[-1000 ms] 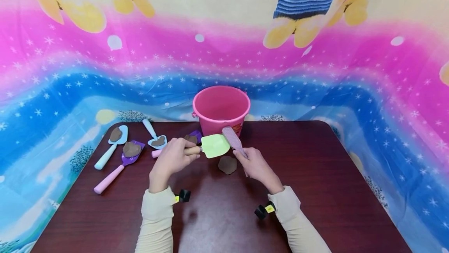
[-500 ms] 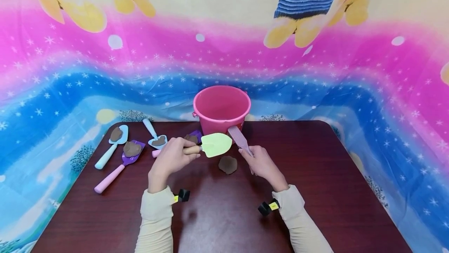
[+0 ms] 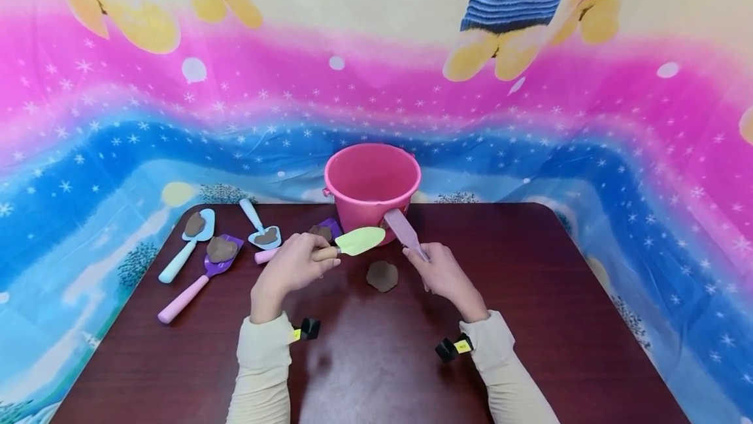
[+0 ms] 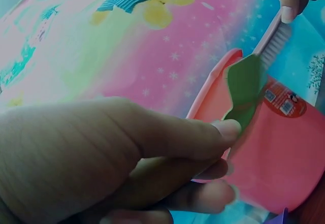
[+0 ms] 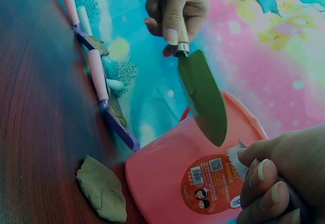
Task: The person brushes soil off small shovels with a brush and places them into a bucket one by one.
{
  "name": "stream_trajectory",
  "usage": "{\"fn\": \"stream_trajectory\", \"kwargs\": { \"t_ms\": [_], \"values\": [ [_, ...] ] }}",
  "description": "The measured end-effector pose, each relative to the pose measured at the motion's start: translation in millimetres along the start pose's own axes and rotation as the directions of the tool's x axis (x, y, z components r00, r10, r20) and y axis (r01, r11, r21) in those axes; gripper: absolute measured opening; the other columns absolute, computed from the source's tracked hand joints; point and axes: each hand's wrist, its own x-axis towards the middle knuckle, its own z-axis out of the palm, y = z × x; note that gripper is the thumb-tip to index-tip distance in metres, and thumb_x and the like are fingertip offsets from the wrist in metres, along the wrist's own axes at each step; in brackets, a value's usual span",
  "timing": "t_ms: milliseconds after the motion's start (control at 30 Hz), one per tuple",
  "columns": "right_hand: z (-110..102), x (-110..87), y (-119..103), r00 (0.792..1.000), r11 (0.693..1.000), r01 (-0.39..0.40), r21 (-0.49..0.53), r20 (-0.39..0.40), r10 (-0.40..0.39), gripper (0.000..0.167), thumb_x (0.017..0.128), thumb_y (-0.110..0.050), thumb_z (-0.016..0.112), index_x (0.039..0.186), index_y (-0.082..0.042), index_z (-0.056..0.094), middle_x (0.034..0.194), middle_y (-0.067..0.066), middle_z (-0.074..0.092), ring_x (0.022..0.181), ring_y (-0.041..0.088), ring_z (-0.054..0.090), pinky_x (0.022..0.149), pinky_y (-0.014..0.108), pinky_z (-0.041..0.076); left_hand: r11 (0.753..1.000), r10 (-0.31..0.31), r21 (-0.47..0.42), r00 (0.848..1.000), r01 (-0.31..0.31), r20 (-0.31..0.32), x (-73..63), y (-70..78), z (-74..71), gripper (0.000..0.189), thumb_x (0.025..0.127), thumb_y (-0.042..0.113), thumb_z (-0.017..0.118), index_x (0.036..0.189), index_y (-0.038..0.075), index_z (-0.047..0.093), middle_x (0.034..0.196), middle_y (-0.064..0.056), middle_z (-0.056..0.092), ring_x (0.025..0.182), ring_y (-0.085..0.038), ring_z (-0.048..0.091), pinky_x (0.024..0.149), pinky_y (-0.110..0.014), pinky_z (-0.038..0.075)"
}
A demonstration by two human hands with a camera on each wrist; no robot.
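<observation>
My left hand grips the wooden handle of a small trowel with a light green blade, held above the table in front of the pink bucket. In my right hand is a pale purple scrubbing brush, pinched by its handle and slanting up toward the bucket. White bristles show in the left wrist view, right at the blade's far end. Below both tools, a flat brown clay-like lump lies on the table. The right wrist view shows the trowel's blade tilted, tip downward.
Toward the left of the dark wooden table lie a light blue shovel, a purple shovel with a pink handle and a smaller light blue scoop, each bearing brown lumps. Another purple shovel is partly behind my left hand.
The trowel blade has turned from facing up to nearly edge-on. My right hand and the brush have shifted slightly right, off the blade's tip. The bucket and shovels stay put.
</observation>
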Motion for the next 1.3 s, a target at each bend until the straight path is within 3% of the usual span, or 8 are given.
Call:
{"fn": "stream_trajectory", "kwargs": {
  "t_ms": [100, 167, 400, 700, 967, 1133, 1300],
  "values": [
    [-0.7, -0.5, -1.0, 1.000, 1.000, -0.002, 0.007, 0.000, 0.002, 0.036, 0.104, -0.035, 0.058, 0.084, -0.005, 0.059, 0.050, 0.004, 0.049, 0.039, 0.017, 0.048, 0.040, 0.028, 0.039, 0.998, -0.043, -0.054, 0.999, 0.044, 0.031, 0.2, 2.4, 1.8, 0.023, 0.091, 0.026, 0.078, 0.104, 0.007, 0.073, 0.074, -0.001, 0.066, 0.059, -0.018, 0.064, 0.065, -0.033, 0.053],
    [-0.7, -0.6, -1.8, 1.000, 1.000, 0.000, 0.005, 0.002, 0.000, 0.036, 0.104, -0.035, 0.058, 0.085, -0.005, 0.060, 0.050, 0.004, 0.049, 0.039, 0.017, 0.048, 0.040, 0.028, 0.039, 0.996, -0.057, -0.066, 0.997, 0.060, 0.046, 0.8, 3.5, 2.9, 0.023, 0.092, 0.027, 0.076, 0.104, 0.008, 0.072, 0.072, -0.003, 0.065, 0.058, -0.019, 0.063, 0.063, -0.034, 0.052],
    [0.3, -1.4, -4.8, 1.000, 1.000, 0.006, 0.007, 0.002, -0.006, 0.035, 0.104, -0.034, 0.058, 0.085, -0.005, 0.061, 0.049, 0.004, 0.049, 0.039, 0.016, 0.048, 0.040, 0.029, 0.039, 0.999, -0.036, 0.012, 0.997, 0.035, 0.071, 4.4, 3.2, 7.8, 0.025, 0.100, 0.030, 0.065, 0.083, 0.012, 0.067, 0.059, 0.000, 0.053, 0.053, -0.014, 0.050, 0.058, -0.031, 0.045],
    [4.9, -2.8, -8.6, 1.000, 1.000, 0.009, 0.026, 0.012, -0.009, 0.033, 0.103, -0.035, 0.060, 0.089, -0.005, 0.063, 0.050, 0.004, 0.049, 0.038, 0.016, 0.047, 0.039, 0.028, 0.036, 0.998, -0.014, 0.059, 0.999, 0.012, 0.030, 9.1, 5.6, 14.5, 0.045, 0.104, 0.030, 0.056, 0.062, 0.014, 0.051, 0.056, 0.004, 0.034, 0.050, -0.011, 0.032, 0.052, -0.027, 0.033],
    [11.2, -5.7, -14.1, 0.999, 0.999, 0.027, 0.034, 0.034, -0.028, 0.034, 0.103, -0.035, 0.061, 0.093, -0.002, 0.064, 0.051, 0.003, 0.048, 0.038, 0.016, 0.047, 0.039, 0.027, 0.036, 0.998, -0.027, 0.053, 0.998, 0.025, 0.055, 12.8, 10.0, 19.0, 0.034, 0.105, 0.026, 0.055, 0.075, 0.011, 0.061, 0.059, 0.002, 0.040, 0.054, -0.013, 0.038, 0.058, -0.029, 0.039],
    [14.8, -6.2, -16.7, 0.998, 0.999, 0.040, 0.028, 0.039, -0.041, 0.032, 0.102, -0.032, 0.062, 0.094, -0.001, 0.066, 0.051, 0.003, 0.049, 0.037, 0.016, 0.049, 0.038, 0.028, 0.037, 0.997, -0.013, 0.081, 0.995, 0.005, 0.096, 13.8, 11.3, 22.4, 0.037, 0.107, 0.026, 0.051, 0.074, 0.012, 0.057, 0.061, 0.002, 0.039, 0.057, -0.012, 0.038, 0.061, -0.030, 0.039],
    [18.1, -5.8, -18.2, 0.998, 0.998, 0.056, 0.017, 0.041, -0.057, 0.027, 0.102, -0.030, 0.063, 0.093, -0.004, 0.066, 0.051, 0.004, 0.050, 0.036, 0.017, 0.049, 0.036, 0.028, 0.038, 1.000, 0.023, 0.008, 0.994, -0.025, 0.108, 16.2, 11.5, 26.3, 0.033, 0.107, 0.024, 0.050, 0.077, 0.012, 0.057, 0.063, 0.002, 0.041, 0.057, -0.012, 0.039, 0.061, -0.029, 0.039]
  ]
}}
